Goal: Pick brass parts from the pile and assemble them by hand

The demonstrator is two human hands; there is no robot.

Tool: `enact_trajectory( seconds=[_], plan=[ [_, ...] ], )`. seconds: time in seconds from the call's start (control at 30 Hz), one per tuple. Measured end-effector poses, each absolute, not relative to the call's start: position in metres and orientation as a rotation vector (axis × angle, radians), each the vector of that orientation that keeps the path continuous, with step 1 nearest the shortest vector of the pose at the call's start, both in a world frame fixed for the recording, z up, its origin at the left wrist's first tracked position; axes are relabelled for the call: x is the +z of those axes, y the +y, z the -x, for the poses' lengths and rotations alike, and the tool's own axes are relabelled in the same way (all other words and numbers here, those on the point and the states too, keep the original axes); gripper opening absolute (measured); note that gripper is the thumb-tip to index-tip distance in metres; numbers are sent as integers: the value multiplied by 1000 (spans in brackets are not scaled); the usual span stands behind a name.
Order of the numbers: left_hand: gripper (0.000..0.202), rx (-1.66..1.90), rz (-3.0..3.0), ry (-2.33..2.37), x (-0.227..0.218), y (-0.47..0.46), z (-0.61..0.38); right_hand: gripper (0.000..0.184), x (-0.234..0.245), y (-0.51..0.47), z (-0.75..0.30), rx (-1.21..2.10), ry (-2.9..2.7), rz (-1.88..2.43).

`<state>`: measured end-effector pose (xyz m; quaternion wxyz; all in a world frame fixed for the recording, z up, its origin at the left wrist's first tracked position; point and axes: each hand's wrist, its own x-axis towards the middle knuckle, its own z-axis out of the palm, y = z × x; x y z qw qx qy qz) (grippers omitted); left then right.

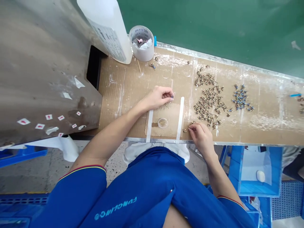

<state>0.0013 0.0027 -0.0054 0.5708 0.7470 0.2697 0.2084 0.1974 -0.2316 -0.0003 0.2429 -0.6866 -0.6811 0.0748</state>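
Note:
My left hand [159, 97] is closed in a pinch over the top edge of a taped-down cardboard pad [172, 118]. A tiny bluish metal part [172, 97] shows at its fingertips, too small to make out fully. On the pad sits a small round clear dish [162, 123] with a brownish stain beside it. My right hand [201, 136] is also pinched, resting near the table's front edge. What its fingers hold, if anything, is hidden. Loose brass-coloured parts [184, 130] lie just left of it, and a large pile of brass-coloured parts [206, 103] spreads above it.
A smaller pile of blue-and-brass parts [240, 98] lies farther right. At the back left stand a white plastic bottle [109, 34] and a tape-roll core [144, 53] holding scraps, with a thin wooden stick [139, 66] nearby. Blue bins [258, 190] sit below at right.

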Motion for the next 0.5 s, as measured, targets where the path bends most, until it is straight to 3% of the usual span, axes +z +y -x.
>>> enact_trajectory(
  seconds=[0.5],
  plan=[
    [6, 505, -1715, 637, -6, 3, 0, 11, 35, -165, -214, 237, -1545, 1735]
  ],
)
